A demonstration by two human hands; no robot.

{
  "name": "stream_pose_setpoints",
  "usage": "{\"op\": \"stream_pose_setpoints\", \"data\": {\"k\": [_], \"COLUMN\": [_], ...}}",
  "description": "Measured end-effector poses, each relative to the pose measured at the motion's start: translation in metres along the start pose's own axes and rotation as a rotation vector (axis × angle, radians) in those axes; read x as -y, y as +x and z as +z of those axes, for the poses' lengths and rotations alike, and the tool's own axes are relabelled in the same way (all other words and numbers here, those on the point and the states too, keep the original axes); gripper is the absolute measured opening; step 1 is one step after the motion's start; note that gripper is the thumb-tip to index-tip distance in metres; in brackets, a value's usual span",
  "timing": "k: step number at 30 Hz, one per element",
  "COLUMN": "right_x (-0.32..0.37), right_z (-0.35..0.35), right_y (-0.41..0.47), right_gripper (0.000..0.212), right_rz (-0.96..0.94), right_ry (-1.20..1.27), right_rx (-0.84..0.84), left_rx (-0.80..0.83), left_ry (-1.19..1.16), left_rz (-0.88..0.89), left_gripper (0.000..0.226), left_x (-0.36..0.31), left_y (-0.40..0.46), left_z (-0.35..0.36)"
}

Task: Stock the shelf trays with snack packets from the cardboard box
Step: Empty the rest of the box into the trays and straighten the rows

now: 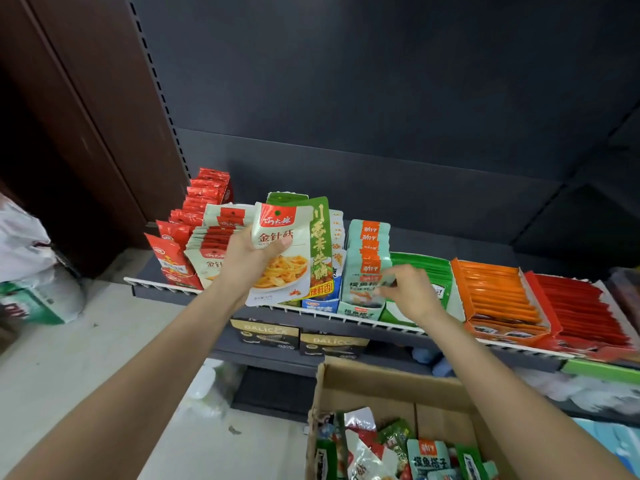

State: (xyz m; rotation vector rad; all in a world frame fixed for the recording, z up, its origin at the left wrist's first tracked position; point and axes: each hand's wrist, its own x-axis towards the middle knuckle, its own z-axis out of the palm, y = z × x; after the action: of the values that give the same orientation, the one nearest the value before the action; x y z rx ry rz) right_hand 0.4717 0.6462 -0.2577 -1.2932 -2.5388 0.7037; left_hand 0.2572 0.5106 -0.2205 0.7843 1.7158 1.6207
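Our left hand [250,258] grips a white-and-red noodle snack packet [282,252] above the shelf trays; our right hand [407,289] pinches a teal-and-orange packet [367,271] in its tray; open brown cardboard box [381,386] below.

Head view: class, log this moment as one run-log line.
left hand: holds white packet | right hand: pinches teal packet in tray | cardboard box: packets remain

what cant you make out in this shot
Head view:
- Tray behind the white packet: hidden by what the left hand holds.
- Cardboard box: near side cut off by the bottom edge.
- Right hand fingertips: blurred against the teal packets.
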Motion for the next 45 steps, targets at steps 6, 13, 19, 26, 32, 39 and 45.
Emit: {"op": "stream_pose_setpoints", "data": {"k": [6,13,19,26,32,39,45], "right_x": [0.005,0.041,0.092,0.101,0.119,0.12,0.11], "right_z": [0.023,0.001,-0.009,0.026,0.055,0.068,0.077], "right_y": [0.007,0.001,0.011,0.027,0.037,0.044,0.047], "right_gripper": [0.044,0.06,0.012,0.008,0.01,0.013,0.012], "right_rz": [0.147,-0.108,-0.153,0.065,0.058,0.124,0.046], "right_ry": [-0.157,0.0,0.672,0.88,0.914,0.902,0.207], "right_rx": [-0.048,-0.189,0.198,-0.014,-0.068,-0.034,0.093], "left_rx": [-0.003,0.031,0.071,-0.338,-0.313,-0.246,-0.235], "left_ry": [0.041,0.033,-0.018,0.046,0.073,-0.002,-0.047], "left_rz": [-0.001,-0.031,-0.072,0.049,0.059,0.012,-0.013], "left_gripper": [0.017,0.017,0.019,0.021,0.023,0.022,0.023], "left_x": [-0.002,-0.003,-0.002,-0.014,-0.013,-0.007,-0.004], "left_y": [-0.005,-0.011,-0.014,0.004,0.012,0.025,0.032], "left_z": [0.001,-0.008,-0.012,-0.065,-0.09,-0.104,-0.112]}}
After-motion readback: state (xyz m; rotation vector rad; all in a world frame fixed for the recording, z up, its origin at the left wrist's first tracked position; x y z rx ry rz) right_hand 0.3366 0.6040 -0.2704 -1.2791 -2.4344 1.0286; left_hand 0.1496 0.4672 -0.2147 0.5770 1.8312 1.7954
